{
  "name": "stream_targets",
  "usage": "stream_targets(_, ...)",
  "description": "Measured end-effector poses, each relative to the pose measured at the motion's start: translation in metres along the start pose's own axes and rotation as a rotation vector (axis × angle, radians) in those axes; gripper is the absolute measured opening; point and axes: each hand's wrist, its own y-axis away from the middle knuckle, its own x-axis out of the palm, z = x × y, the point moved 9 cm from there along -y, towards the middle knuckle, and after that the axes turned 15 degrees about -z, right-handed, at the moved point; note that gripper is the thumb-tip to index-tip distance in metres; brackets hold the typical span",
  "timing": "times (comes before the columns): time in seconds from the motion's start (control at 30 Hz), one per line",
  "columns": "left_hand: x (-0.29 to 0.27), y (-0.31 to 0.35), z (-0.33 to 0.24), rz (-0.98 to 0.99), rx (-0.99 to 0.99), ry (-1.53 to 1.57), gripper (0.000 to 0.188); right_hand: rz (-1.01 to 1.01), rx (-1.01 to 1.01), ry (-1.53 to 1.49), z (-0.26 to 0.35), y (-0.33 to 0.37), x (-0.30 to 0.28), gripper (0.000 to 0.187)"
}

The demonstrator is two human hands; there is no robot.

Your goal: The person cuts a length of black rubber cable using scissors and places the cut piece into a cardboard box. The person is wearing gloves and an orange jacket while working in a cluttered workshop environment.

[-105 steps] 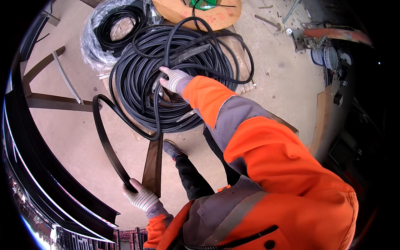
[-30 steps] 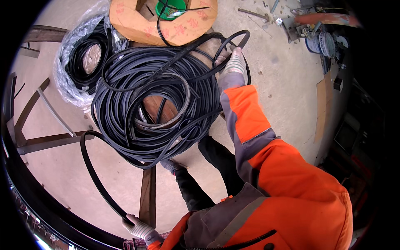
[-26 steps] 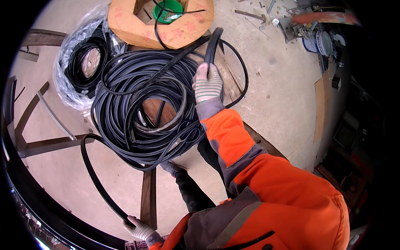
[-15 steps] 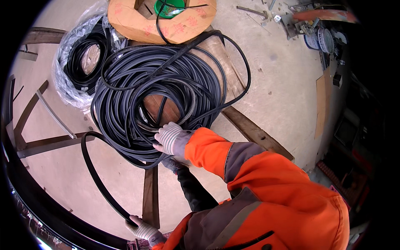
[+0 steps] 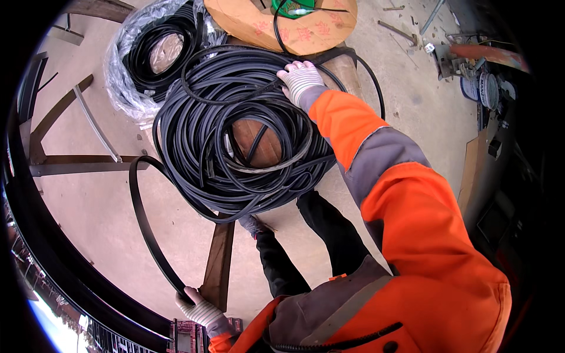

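A big loose coil of flat black rubber strip [image 5: 182,138] lies in tangled loops on wooden boards in front of me. My left hand [image 5: 201,308], in a pale striped glove, is closed round the free length of strip [image 5: 143,223] that arches out from the coil's left side. At the far right of the coil, my right hand [image 5: 301,79], gloved the same way, curls over the upper loops with its fingers bent onto a strand. The undersides of those fingers are hidden.
Beyond the coil are a smaller black coil in clear plastic [image 5: 126,94] and a cardboard-sided reel [image 5: 247,20]. Curved metal frame pieces [image 5: 65,117] stand at left. A wooden beam [image 5: 218,259] lies near my feet. Scrap and a white roll [image 5: 487,89] sit at far right.
My right hand has moved from the coil's near side to its far right edge. The left hand keeps its grip on the free strip. The view has shifted, showing my legs more.
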Motion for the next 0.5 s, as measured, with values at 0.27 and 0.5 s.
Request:
stream_targets(0.27,-0.003,0.000,0.004,-0.001,-0.009,0.003,0.034,0.005,-0.181,-0.188,0.042,0.010,-0.050,0.019)
stream_targets(0.5,-0.002,-0.002,0.009,0.072,-0.045,-0.071,0.045,-0.216,-0.267,-0.483,0.131,0.027,-0.139,0.019)
